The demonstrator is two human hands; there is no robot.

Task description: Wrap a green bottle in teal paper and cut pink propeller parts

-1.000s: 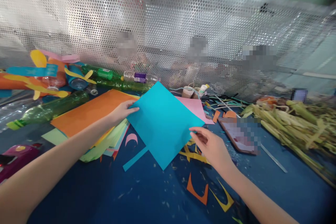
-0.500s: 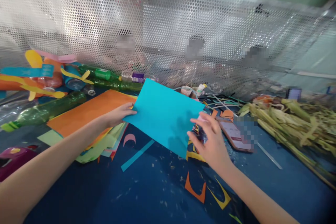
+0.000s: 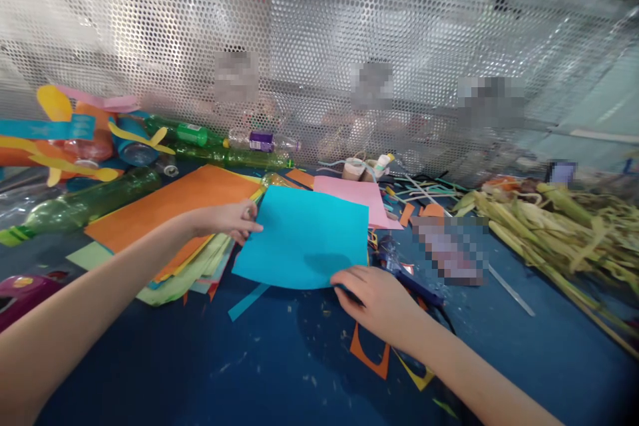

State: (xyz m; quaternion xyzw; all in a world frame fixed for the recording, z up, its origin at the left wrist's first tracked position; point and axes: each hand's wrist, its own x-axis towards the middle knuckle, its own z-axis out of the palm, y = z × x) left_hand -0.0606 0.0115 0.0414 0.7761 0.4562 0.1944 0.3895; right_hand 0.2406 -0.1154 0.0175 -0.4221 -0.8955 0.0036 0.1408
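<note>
A bright blue sheet of paper [image 3: 304, 233] lies low over the dark blue table [image 3: 200, 373], its near edge slightly curved. At its left edge is my left hand [image 3: 242, 221], fingers bent, one fingertip touching the sheet. My right hand [image 3: 367, 289] has its fingers on the near right edge of the sheet, with the thumb below. A narrow blue strip [image 3: 247, 303] pokes out under the sheet. Behind it lies a pink sheet [image 3: 349, 196]. Orange paper [image 3: 174, 206] tops a stack of coloured sheets to the left.
Green plastic bottles [image 3: 94, 200] and paper-decorated bottles [image 3: 94, 140] are at the left, near a purple tool [image 3: 24, 296]. On the right are a glue gun [image 3: 414, 283], a blurred phone [image 3: 449, 249], husks [image 3: 549, 233] and paper scraps [image 3: 372, 356]. Perforated metal [image 3: 319, 46] stands behind.
The blue sheet has come down and levelled out, uncovering the pink sheet behind. My right hand has moved down and left to its near edge; the glue gun shows more.
</note>
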